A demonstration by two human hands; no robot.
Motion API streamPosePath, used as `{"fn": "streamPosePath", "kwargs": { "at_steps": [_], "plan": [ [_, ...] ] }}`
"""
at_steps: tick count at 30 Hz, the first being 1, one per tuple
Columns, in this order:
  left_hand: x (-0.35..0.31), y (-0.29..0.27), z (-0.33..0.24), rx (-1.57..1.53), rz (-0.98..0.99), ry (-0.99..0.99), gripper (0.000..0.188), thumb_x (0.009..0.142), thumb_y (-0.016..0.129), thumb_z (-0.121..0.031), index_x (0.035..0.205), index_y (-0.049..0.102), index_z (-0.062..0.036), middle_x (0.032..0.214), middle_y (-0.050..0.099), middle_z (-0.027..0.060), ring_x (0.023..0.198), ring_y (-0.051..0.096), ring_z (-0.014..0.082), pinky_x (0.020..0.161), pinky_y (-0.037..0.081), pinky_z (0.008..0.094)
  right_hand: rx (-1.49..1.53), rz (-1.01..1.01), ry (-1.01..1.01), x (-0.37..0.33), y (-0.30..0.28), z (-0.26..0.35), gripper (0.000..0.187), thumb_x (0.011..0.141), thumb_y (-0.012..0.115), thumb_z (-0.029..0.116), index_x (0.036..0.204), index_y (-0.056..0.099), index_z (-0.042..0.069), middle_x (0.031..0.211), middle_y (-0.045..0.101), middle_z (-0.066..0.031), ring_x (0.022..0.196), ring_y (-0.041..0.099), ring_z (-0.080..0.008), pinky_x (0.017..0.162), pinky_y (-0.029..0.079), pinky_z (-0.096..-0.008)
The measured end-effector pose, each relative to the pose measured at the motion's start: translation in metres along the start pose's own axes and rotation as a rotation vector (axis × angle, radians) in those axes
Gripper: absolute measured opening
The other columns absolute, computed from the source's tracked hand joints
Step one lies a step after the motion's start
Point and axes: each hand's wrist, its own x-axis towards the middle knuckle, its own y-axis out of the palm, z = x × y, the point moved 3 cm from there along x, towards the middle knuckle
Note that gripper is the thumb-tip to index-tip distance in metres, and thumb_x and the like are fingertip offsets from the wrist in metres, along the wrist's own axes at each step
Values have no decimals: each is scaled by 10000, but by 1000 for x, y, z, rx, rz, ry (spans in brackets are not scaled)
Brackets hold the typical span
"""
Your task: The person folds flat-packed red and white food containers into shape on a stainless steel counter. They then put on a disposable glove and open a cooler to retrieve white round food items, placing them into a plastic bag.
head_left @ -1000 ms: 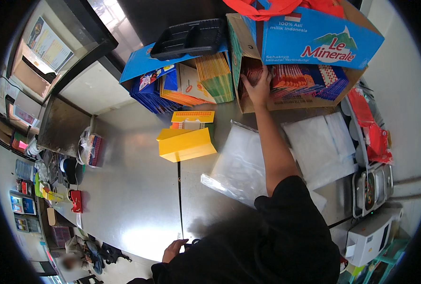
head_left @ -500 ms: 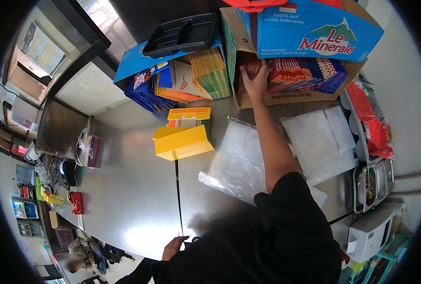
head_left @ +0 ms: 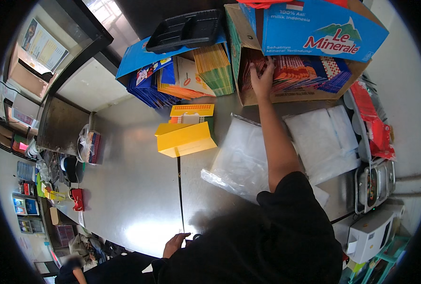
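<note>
My right hand (head_left: 262, 78) reaches into a cardboard box (head_left: 295, 97) at the far side of the metal table. Its thumb and fingers are apart, touching the left part of a row of red and orange folded cartons (head_left: 291, 71). Blue cartons (head_left: 336, 78) stand farther right in that box. Down at the table's near edge, my left hand (head_left: 174, 245) is curled beside a small dark object, mostly hidden by my body; what it holds I cannot make out. A yellow folded box (head_left: 187, 139) sits mid-table, in front of a smaller yellow-and-green one.
Left of the cardboard box, a blue box (head_left: 125, 66) holds blue, orange and green cartons, topped by a black tray (head_left: 184, 31). Clear plastic bags (head_left: 236, 156) lie under my right forearm, others (head_left: 319, 142) beside it. Metal food pans (head_left: 376, 184) stand right. Another person's arm (head_left: 79, 275) shows lower left.
My right hand has shifted slightly among the red cartons, its fingers spreading wider. My left hand stays at the table edge. Another person's dark sleeve and arm have come in at lower left.
</note>
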Motion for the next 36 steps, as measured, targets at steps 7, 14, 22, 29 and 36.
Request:
{"fn": "streamPosePath", "kwargs": {
  "at_steps": [7, 14, 22, 29, 36],
  "plan": [
    [2, 0, 0, 7, 28, 2, 282, 866, 585, -205, 1122, 575, -86, 1018, 625, 144, 943, 624, 302, 815, 504, 379, 5, 8, 9, -1, -1, -5, 705, 779, 688, 224, 1325, 331, -44, 1249, 446, -251, 1172, 444, -378, 994, 351, -424],
    [4, 0, -3, 49, 18, 54, 278, 870, 586, -195, 1124, 578, -83, 1024, 624, 142, 931, 629, 285, 803, 510, 365, 108, 39, 153, -1, -2, -12, 698, 790, 681, 219, 1337, 321, -22, 1203, 462, -234, 1126, 474, -348, 968, 374, -412],
    [4, 1, -1, 28, 3, 58, 272, 865, 593, -190, 1116, 585, -87, 1014, 626, 146, 920, 631, 291, 800, 509, 370, 199, 46, 168, 0, -1, -14, 668, 804, 668, 207, 1338, 322, 4, 1170, 481, -202, 1068, 512, -310, 890, 435, -396],
    [5, 0, -4, -5, 5, 59, 274, 866, 587, -196, 1121, 583, -95, 1003, 628, 153, 924, 627, 308, 800, 505, 383, 161, 44, 200, 1, -2, -19, 667, 801, 672, 195, 1344, 322, 29, 1170, 492, -182, 1053, 522, -279, 843, 472, -368],
    [7, 2, -2, -11, 37, 27, 282, 866, 588, -208, 1131, 581, -111, 1014, 624, 156, 937, 622, 315, 807, 500, 388, 297, 50, 262, 3, -2, -18, 642, 816, 652, 163, 1346, 312, 37, 1183, 494, -166, 1033, 535, -249, 825, 481, -355]
  ]
}}
